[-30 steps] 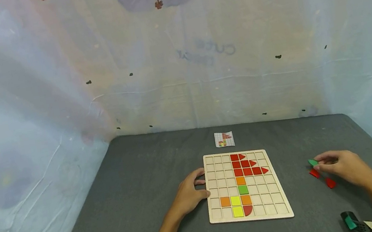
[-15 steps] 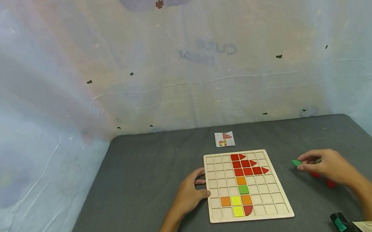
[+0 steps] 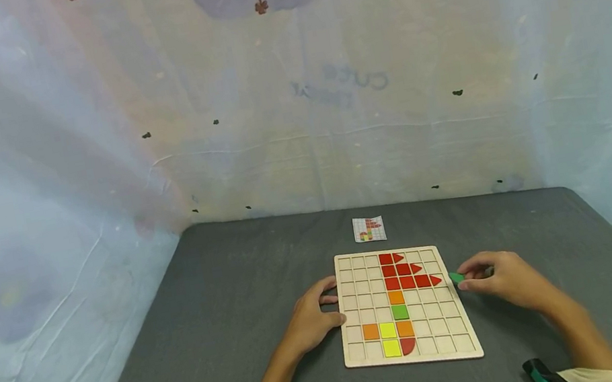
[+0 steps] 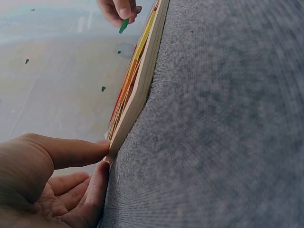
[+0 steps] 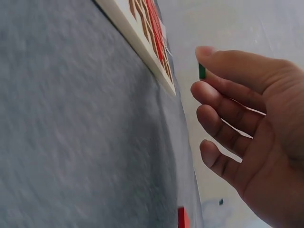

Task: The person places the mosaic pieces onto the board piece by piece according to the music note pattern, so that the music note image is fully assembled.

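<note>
A square wooden grid board (image 3: 358, 313) lies on the table, with red, orange, green and yellow pieces set in some of its cells. My left hand (image 3: 309, 320) holds the board's left edge; in the left wrist view its thumb (image 4: 78, 152) and a finger meet at that edge. At the right edge, my right hand (image 3: 502, 279) pinches a small green pointed piece (image 3: 456, 277) between thumb and fingertips, held above the table. The right wrist view shows the green piece (image 5: 202, 71) edge-on, mostly covered by the thumb.
Behind the board lies a small printed card (image 3: 369, 229) with a coloured grid pattern. A loose red piece (image 5: 182, 217) rests on the table, hidden behind my right hand and arm in the head view. Cloth walls (image 3: 277, 168) rise beyond the dark table.
My right hand has carried the green piece leftward from beside the loose red pieces to the board's right edge. The left hand and the board have stayed still.
</note>
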Tool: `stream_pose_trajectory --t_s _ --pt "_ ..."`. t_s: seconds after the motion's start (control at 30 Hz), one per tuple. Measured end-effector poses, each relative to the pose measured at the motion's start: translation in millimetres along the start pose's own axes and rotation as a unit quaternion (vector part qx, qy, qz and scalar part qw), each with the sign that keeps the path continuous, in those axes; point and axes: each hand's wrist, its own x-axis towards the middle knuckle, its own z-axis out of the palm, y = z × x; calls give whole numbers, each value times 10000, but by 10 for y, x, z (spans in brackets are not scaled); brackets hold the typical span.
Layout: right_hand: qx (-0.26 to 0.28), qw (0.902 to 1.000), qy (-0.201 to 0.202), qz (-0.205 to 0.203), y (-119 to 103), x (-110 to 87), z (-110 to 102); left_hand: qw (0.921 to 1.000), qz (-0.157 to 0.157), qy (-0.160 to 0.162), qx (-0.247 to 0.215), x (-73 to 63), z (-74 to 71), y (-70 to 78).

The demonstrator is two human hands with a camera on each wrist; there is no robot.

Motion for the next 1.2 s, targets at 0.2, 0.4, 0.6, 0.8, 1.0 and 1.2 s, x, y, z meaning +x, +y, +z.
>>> stream_pose_trajectory --t_s 0.2,0.4,0.6,0.8,1.0,1.2 --pt "204 9994 -98 -273 -115 34 113 10000 1 -3 29 4 -5 9" --pt "487 9966 -243 -626 -186 51 245 10000 23 4 9 6 -10 11" --pt "513 9932 -515 -911 -284 87 375 10000 26 13 33 4 -9 14" --pt "457 9876 -679 -1342 -435 106 486 10000 34 31 82 7 -5 26" --pt "531 9816 -917 -1587 -580 107 582 10000 31 23 39 6 -4 30" --pt "589 9783 -1182 -1595 -719 116 665 10000 32 32 50 2 -4 16"
